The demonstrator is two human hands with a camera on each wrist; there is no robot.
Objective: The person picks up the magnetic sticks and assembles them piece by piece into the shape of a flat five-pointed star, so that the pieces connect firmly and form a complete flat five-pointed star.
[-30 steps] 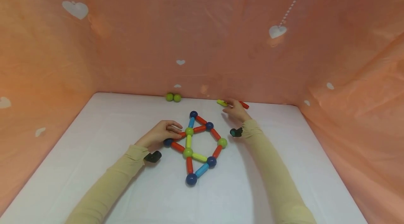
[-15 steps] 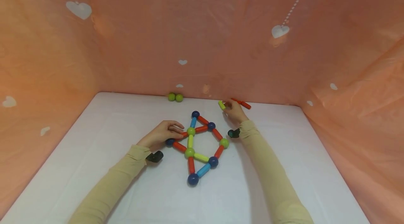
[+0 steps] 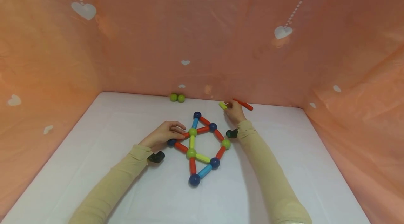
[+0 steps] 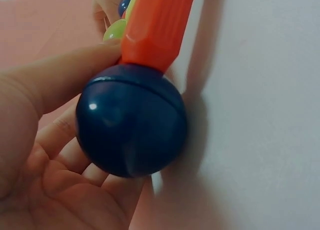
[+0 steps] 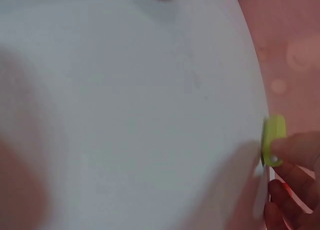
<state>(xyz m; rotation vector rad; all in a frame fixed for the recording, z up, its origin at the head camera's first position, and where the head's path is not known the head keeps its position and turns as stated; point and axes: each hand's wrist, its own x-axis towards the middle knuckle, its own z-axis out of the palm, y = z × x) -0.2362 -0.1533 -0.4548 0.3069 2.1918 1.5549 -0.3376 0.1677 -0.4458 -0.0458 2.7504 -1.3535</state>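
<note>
A flat structure of coloured magnetic sticks and balls lies on the white table, with a green ball (image 3: 190, 153) near its middle. At its left corner is a dark blue ball (image 4: 132, 121), joined to a red stick (image 4: 157, 30). My left hand (image 3: 162, 133) grips the corner's upper red stick (image 3: 187, 135), its thumb beside the ball and the fingertips partly hidden. Near the table's back edge, my right hand (image 3: 236, 112) pinches a yellow-green stick (image 5: 273, 140) between thumb and fingers, one end sticking out.
Red sticks (image 3: 247, 106) lie end to end behind my right hand. Two green balls (image 3: 177, 98) sit together by the back edge. A peach cloth (image 3: 208, 41) with white hearts encloses the white table (image 3: 126, 108) at the back and sides.
My right hand has taken hold of the yellow-green stick and tilted it, with the red sticks now more visible behind. The left hand keeps its place on the structure. The view has shifted slightly.
</note>
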